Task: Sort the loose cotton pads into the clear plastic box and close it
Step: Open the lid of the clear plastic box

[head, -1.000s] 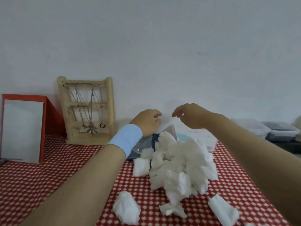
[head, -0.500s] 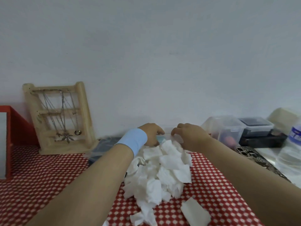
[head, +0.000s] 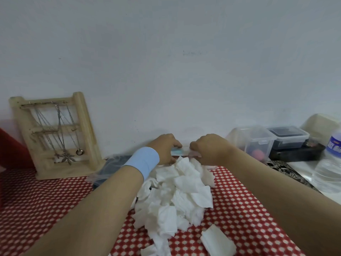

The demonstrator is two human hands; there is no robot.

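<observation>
A heap of white cotton pads (head: 177,196) lies on the red-and-white checked cloth (head: 36,200), and one flat pad (head: 217,241) lies apart at the front right. Behind the heap, a small part of the clear plastic box (head: 181,152) with a teal patch shows between my hands. The rest of it is hidden by the hands and pads. My left hand (head: 164,148), with a light blue wristband, grips the box's left side with curled fingers. My right hand (head: 208,150) grips its right side the same way.
A wooden jewellery stand (head: 53,135) with necklaces leans on the wall at the left, beside a red frame (head: 11,148). A dark item in plastic wrap (head: 114,163) lies behind my left wrist. At the right stand clear containers (head: 258,141), a dark-filled box (head: 287,135) and a water bottle (head: 330,163).
Both hands dropped from above the heap to the box behind it and closed on its sides. The view swung right, revealing the containers and bottle.
</observation>
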